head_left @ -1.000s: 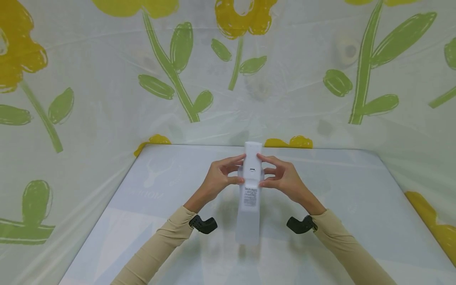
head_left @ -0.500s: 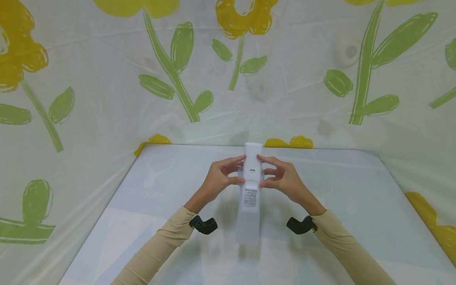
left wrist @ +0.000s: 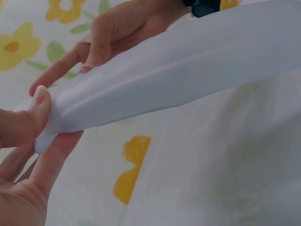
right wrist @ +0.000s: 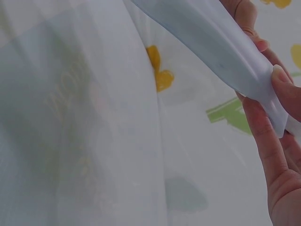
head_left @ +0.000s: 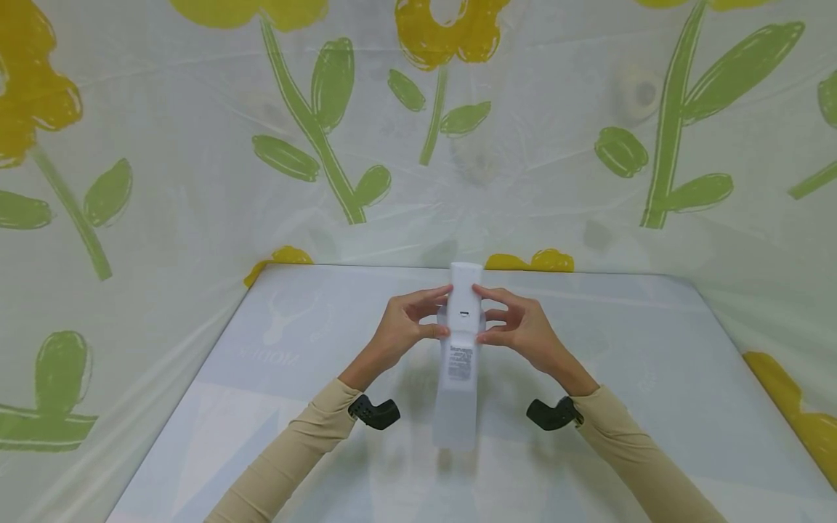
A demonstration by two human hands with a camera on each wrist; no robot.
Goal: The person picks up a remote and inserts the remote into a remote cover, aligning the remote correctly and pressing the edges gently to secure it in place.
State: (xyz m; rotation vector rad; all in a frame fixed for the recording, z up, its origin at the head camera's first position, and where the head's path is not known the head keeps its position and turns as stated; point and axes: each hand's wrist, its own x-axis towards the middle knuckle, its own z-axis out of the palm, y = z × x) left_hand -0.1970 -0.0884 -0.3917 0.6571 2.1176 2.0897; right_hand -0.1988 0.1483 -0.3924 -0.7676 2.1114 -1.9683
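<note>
A long white plastic device [head_left: 461, 363] is held up over the middle of the table in the head view. Its facing side carries a small dark slot and a block of grey print too fine to read. My left hand [head_left: 407, 323] pinches its left edge with thumb and fingers. On the opposite edge my right hand [head_left: 519, 325] grips at the same height. A pale rounded part shows behind the device, between the hands. The left wrist view shows the device's smooth side [left wrist: 155, 75], thumb on one face and fingers on the other. In the right wrist view the right thumb [right wrist: 284, 89] presses its narrow end.
A pale table [head_left: 261, 407] with faint printing lies under the hands. Behind and beside it hangs a white sheet [head_left: 536, 145] with yellow flowers and green leaves. Each wrist wears a black camera mount, one on the left [head_left: 374, 412] and one on the right [head_left: 552, 412].
</note>
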